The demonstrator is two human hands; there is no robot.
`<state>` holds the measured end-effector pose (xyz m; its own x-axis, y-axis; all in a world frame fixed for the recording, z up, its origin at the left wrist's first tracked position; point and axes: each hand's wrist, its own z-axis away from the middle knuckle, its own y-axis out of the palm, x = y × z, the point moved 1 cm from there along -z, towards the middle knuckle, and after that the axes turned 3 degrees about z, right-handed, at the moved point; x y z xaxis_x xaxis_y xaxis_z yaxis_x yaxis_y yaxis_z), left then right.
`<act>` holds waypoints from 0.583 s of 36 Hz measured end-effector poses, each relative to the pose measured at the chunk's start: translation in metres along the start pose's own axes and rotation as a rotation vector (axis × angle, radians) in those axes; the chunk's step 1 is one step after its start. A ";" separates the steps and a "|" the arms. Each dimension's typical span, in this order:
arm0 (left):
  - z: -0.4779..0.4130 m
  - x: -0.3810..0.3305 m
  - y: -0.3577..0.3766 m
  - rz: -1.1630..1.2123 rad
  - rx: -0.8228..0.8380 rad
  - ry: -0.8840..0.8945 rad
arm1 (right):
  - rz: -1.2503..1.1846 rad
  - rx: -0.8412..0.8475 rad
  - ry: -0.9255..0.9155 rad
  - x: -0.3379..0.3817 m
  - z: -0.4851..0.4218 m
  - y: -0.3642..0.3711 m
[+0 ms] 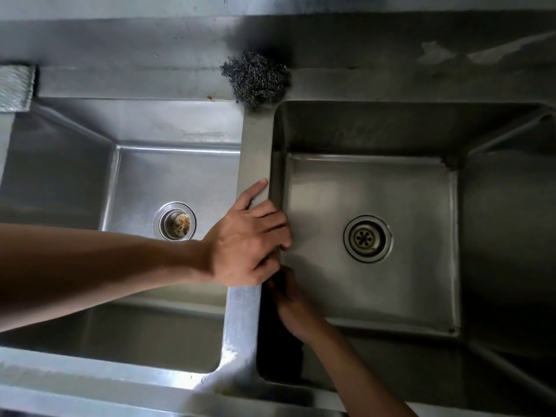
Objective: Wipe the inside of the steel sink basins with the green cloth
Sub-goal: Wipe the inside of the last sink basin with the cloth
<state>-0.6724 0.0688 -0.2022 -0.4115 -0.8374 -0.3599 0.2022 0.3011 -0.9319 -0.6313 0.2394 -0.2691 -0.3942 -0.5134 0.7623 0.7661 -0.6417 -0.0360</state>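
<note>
Fingers point(270, 213) of the left hand point(245, 243) lie spread and nearly straight on the steel divider point(255, 139), their tips draped over its edge into the right basin point(376, 188). The forearm crosses the left basin point(180, 173). The right hand point(296, 308) presses low against the right basin's shadowed left wall. Its fingers are hidden, and whether it holds the green cloth cannot be told.

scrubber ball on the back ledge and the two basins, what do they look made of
Scrubber ball: a tangle of thin grey metallic strands, likely steel wool, dull rather than shiny. Left basin and right basin: sheet metal, apparently stainless steel with a brushed finish; the soft streaky reflections and folded corners suggest it.
</note>
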 end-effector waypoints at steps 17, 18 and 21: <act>0.002 0.002 0.002 0.021 -0.017 0.016 | 0.141 0.138 0.174 -0.019 -0.013 -0.005; 0.002 0.002 0.002 0.021 -0.016 0.016 | 0.160 0.149 0.174 -0.019 -0.012 -0.004; 0.002 0.003 0.002 0.024 -0.017 0.018 | 0.242 0.190 0.147 -0.017 0.000 -0.004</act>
<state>-0.6709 0.0661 -0.2052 -0.4229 -0.8216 -0.3823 0.1969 0.3285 -0.9237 -0.6280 0.2509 -0.2822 -0.2476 -0.7238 0.6441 0.9219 -0.3805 -0.0732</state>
